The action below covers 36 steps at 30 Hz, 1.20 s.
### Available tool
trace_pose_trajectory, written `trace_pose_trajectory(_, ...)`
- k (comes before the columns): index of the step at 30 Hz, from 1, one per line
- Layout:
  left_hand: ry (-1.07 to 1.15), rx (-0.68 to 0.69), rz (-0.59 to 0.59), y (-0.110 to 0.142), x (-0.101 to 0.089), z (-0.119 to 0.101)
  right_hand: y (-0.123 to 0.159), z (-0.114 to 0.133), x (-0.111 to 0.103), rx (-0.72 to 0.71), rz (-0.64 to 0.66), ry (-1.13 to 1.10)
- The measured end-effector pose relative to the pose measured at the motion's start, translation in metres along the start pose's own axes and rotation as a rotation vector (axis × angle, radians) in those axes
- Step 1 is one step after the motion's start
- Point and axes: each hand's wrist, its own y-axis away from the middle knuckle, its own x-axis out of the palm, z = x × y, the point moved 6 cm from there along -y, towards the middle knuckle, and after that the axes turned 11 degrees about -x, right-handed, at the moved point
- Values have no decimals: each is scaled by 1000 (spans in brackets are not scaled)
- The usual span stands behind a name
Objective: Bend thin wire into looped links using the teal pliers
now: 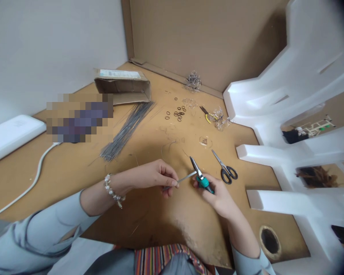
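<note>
My left hand (164,179) pinches a short grey length of wire (186,177) that slants up to the right. The wire's far end meets the jaws of the pliers (201,179), which have green and black handles. My right hand (216,193) is wrapped round those handles, with the jaws pointing up and away from me. Just right of it lie scissors (227,170) with black handles. Beyond my left hand, a bundle of straight grey wires (127,133) rests on the table.
An open cardboard box (126,89) stands at the back left. Several dark rings (179,114), yellow-handled pliers (208,117) and tangled wire clumps (193,81) lie farther back. White foam pieces (263,152) line the right side. A round hole (270,240) pierces the table at the right.
</note>
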Motion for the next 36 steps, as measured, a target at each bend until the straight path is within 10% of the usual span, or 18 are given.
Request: trace_pose_trajectory(36, -77, -6, -18, -5, 4, 7, 3, 2, -3, -58, -215, 646)
